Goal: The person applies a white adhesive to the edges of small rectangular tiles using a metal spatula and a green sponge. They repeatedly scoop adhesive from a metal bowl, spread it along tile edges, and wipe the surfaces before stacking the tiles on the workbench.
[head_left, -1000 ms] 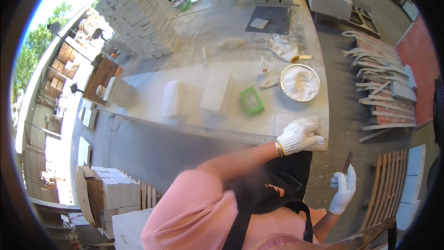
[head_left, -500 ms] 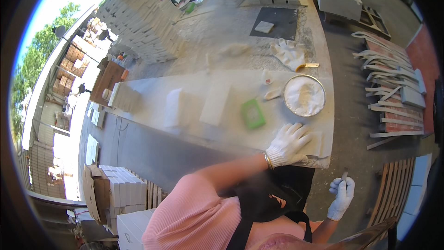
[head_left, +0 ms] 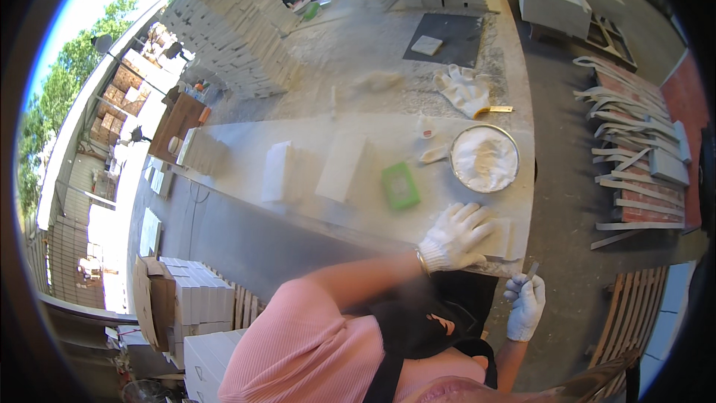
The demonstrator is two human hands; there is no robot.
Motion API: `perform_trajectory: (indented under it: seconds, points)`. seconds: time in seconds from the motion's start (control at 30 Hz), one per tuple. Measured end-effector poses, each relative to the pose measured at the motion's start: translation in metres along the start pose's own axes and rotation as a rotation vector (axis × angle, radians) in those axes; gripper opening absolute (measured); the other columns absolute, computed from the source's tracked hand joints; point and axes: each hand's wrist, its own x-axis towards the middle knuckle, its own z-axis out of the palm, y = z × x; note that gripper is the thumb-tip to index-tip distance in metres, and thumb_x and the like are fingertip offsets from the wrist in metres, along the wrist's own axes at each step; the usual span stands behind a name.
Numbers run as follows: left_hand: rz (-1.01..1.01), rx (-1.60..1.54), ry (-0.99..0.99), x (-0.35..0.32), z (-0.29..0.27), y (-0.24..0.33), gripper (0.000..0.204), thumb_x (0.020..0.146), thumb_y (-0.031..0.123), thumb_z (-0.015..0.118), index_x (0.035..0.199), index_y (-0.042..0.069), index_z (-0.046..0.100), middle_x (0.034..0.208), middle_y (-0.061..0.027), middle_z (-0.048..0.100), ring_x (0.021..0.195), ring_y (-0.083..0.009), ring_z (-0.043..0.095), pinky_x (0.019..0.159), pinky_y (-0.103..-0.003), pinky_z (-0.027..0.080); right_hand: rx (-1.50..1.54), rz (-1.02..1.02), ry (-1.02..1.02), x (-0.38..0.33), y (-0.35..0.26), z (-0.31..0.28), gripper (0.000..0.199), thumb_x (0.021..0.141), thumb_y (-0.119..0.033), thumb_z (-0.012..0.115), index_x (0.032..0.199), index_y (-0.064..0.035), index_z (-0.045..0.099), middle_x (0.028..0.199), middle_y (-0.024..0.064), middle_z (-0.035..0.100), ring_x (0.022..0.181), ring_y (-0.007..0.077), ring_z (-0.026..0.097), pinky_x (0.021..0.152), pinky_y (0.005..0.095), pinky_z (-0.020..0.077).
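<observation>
My left hand [head_left: 455, 237], in a white knitted glove, lies flat with its fingers spread at the table's near right corner. Its fingertips reach the edge of a pale flat tile [head_left: 503, 240]. Just off that corner, my gloved right hand [head_left: 526, 307] is closed around a small thin grey strip like a blade [head_left: 532, 270], which points upward. Beyond the left hand stands a round metal-rimmed bowl [head_left: 514, 134] of white powder. A green rectangular block [head_left: 400, 186] lies to the left of the bowl.
An empty glove [head_left: 462, 91] and a dark mat [head_left: 455, 33] with a small tile lie farther back. Two pale slabs [head_left: 341, 170] rest mid-table. Tall tile stacks [head_left: 231, 37] rise at the far left. White strips [head_left: 634, 142] hang over a rack at right. People work at the far end.
My right hand has moved left and slightly up, closer to the table corner, with the grey strip still in it. My left hand stays by the tile.
</observation>
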Motion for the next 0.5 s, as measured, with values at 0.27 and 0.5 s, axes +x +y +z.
perform_trajectory:
  seconds: [0.27, 0.5]
  points:
    - [0.028, 0.032, 0.018, 0.0, 0.001, 0.002, 0.075, 0.058, 0.037, 0.089, 0.122, 0.008, 0.064, 0.13, -0.0146, 0.061, 0.119, -0.0352, 0.058, 0.097, -0.048, 0.047, -0.111, -0.048, 0.051, 0.004, -0.002, 0.011, 0.02, 0.109, -0.025, 0.058, 0.112, -0.0049, 0.062, 0.099, 0.003, 0.066, 0.083, 0.0103, 0.061, 0.074, 0.0261, 0.0507]
    - [0.035, 0.016, 0.027, -0.006, 0.009, -0.002, 0.072, 0.058, 0.036, 0.088, 0.121, 0.01, 0.065, 0.129, -0.0125, 0.062, 0.118, -0.0337, 0.058, 0.096, -0.047, 0.047, -0.13, -0.128, -0.016, 0.01, 0.0, 0.011, 0.018, 0.109, -0.022, 0.057, 0.11, -0.0053, 0.063, 0.094, 0.0019, 0.065, 0.078, 0.0085, 0.057, 0.072, 0.0255, 0.048]
